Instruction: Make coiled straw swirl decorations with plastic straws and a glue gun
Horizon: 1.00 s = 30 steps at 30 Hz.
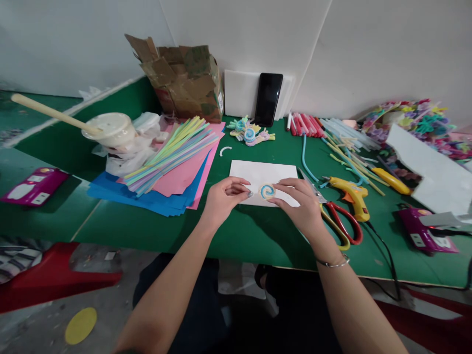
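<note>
A small round disc [267,191] with a blue and cream spiral is over a white sheet [263,170] on the green table. My right hand [299,200] pinches the disc at its right edge between thumb and fingers. Left of the disc, my left hand [227,197] has its thumb and fingertips pressed together over the sheet's left part; anything between them is too small to make out. Beyond the sheet lies a cluster of pastel pieces [250,133] with a similar spiral disc. A small white curved piece [225,150] rests to its left.
Scissors [342,223] and a yellow glue gun [350,194] lie right of my right hand. Pastel strips [173,152] cover coloured sheets [147,199] at the left. Behind stand a cardboard box [188,83] and a phone [269,98]. Pink sticks [304,125] lie at the back.
</note>
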{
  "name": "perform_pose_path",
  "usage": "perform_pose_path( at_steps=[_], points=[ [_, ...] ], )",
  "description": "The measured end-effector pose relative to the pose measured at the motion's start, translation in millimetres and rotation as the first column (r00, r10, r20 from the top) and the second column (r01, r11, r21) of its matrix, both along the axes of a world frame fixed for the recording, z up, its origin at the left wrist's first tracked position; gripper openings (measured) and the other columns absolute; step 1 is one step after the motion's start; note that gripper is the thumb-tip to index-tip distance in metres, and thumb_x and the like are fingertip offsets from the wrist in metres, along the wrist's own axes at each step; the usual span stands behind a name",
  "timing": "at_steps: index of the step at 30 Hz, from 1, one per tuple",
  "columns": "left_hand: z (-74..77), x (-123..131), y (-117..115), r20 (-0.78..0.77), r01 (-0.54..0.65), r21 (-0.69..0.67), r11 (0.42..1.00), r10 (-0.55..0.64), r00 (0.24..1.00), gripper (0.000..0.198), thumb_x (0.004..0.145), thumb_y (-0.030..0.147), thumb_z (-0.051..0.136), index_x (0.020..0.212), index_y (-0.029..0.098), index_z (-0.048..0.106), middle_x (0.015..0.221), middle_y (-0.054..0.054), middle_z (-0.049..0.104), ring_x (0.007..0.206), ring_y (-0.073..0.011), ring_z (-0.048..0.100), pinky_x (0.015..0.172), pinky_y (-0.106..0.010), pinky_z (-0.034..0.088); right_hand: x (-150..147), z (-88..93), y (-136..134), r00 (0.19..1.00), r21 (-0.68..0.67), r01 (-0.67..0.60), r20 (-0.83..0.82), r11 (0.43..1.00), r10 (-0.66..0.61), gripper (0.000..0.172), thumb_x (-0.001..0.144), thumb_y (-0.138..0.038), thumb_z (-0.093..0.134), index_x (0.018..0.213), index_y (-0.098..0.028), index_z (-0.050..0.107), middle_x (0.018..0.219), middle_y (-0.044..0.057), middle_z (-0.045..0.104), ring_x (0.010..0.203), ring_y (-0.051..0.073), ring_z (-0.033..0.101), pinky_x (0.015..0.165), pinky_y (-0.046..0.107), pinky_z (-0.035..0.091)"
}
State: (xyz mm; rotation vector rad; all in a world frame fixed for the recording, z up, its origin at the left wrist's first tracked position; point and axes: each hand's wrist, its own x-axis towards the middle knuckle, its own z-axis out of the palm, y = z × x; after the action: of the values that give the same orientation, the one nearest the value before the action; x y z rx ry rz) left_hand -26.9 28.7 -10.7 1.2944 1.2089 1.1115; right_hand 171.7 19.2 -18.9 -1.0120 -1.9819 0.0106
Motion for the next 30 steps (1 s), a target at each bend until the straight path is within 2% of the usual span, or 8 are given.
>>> perform_pose_path(
  at_steps=[3,8,11,14,16,18,20,30],
  points=[
    [1.4,-0.5,-0.9,-0.032,-0.003,-0.012,1.0,0.002,0.999,0.009,0.067,0.026,0.068,0.069,0.018,0.065,0.064,0.0,0.065,0.064,-0.0134,0.063,0.063,-0.025,0.053,0.1,0.1,0.2,1.0,0.003,0.014,0.003,1.0,-0.014,0.02,0.078,-0.027,0.066,0.097,-0.021,0.066,0.087,0.007,0.067,0.084,0.021,0.063,0.073,0.037,0.049],
    [4.8,-0.6,-2.9,-0.14,0.041,0.031,0.999,-0.036,0.989,0.038,0.084,0.04,0.048,0.056,0.018,0.063,0.057,-0.002,0.063,0.066,-0.0154,0.063,0.073,-0.03,0.051,-0.2,1.0,0.2,0.999,0.022,0.03,0.013,0.999,-0.031,0.02,0.078,-0.028,0.065,0.097,-0.021,0.065,0.086,0.007,0.067,0.083,0.02,0.063,0.072,0.037,0.049],
    [3.2,-0.9,-1.9,-0.181,0.05,0.048,0.998,-0.041,0.983,0.018,0.08,0.028,0.054,0.08,0.019,0.068,0.06,0.0,0.062,0.069,-0.0152,0.062,0.075,-0.03,0.05,-0.1,1.5,0.1,1.0,0.027,0.017,0.014,0.999,-0.017,0.02,0.078,-0.027,0.065,0.097,-0.021,0.065,0.087,0.008,0.067,0.083,0.02,0.063,0.072,0.037,0.049],
    [0.9,-0.2,-0.6,-0.185,0.06,0.063,0.996,-0.047,0.982,0.035,0.073,0.015,0.058,0.107,0.02,0.062,0.086,-0.003,0.068,0.086,-0.0161,0.063,0.081,-0.03,0.049,0.4,1.0,0.1,1.0,0.025,0.006,0.011,1.0,-0.007,0.02,0.079,-0.027,0.065,0.098,-0.022,0.065,0.087,0.007,0.067,0.084,0.021,0.063,0.073,0.037,0.049],
    [0.2,0.9,-0.3,-0.179,0.064,0.056,0.996,-0.053,0.982,0.027,0.075,0.018,0.057,0.101,0.019,0.064,0.098,-0.005,0.067,0.093,-0.0177,0.062,0.085,-0.031,0.047,0.5,0.3,-0.3,1.0,0.02,-0.006,0.003,1.0,0.005,0.021,0.079,-0.026,0.064,0.1,-0.022,0.065,0.088,0.007,0.067,0.085,0.021,0.063,0.073,0.037,0.05],
    [0.3,2.0,-0.6,-0.181,0.067,0.029,0.997,-0.061,0.982,0.017,0.077,0.025,0.056,0.089,0.017,0.066,0.098,-0.007,0.068,0.093,-0.0192,0.062,0.086,-0.033,0.047,0.1,-0.2,-1.0,1.0,0.014,-0.028,-0.001,1.0,0.028,0.022,0.079,-0.026,0.064,0.101,-0.022,0.065,0.089,0.007,0.066,0.086,0.021,0.062,0.073,0.038,0.05],
    [0.9,2.8,-1.2,-0.188,0.077,0.006,0.997,-0.074,0.979,0.016,0.077,0.029,0.057,0.083,0.017,0.066,0.094,-0.007,0.069,0.09,-0.0201,0.063,0.084,-0.034,0.048,-0.7,-0.1,-2.0,0.998,0.0,-0.059,0.001,0.998,0.059,0.023,0.079,-0.026,0.065,0.102,-0.022,0.065,0.09,0.008,0.066,0.087,0.021,0.062,0.074,0.038,0.051],
    [6.9,1.1,-3.7,-0.196,0.191,-0.046,0.981,-0.196,0.961,0.018,0.074,0.032,0.061,0.08,0.016,0.066,0.087,-0.006,0.07,0.083,-0.019,0.063,0.078,-0.031,0.048,-3.1,-0.1,-3.5,0.987,-0.036,-0.153,0.037,0.988,0.154,0.026,0.077,-0.024,0.066,0.103,-0.019,0.064,0.09,0.009,0.066,0.087,0.021,0.061,0.074,0.038,0.051]
  ],
)
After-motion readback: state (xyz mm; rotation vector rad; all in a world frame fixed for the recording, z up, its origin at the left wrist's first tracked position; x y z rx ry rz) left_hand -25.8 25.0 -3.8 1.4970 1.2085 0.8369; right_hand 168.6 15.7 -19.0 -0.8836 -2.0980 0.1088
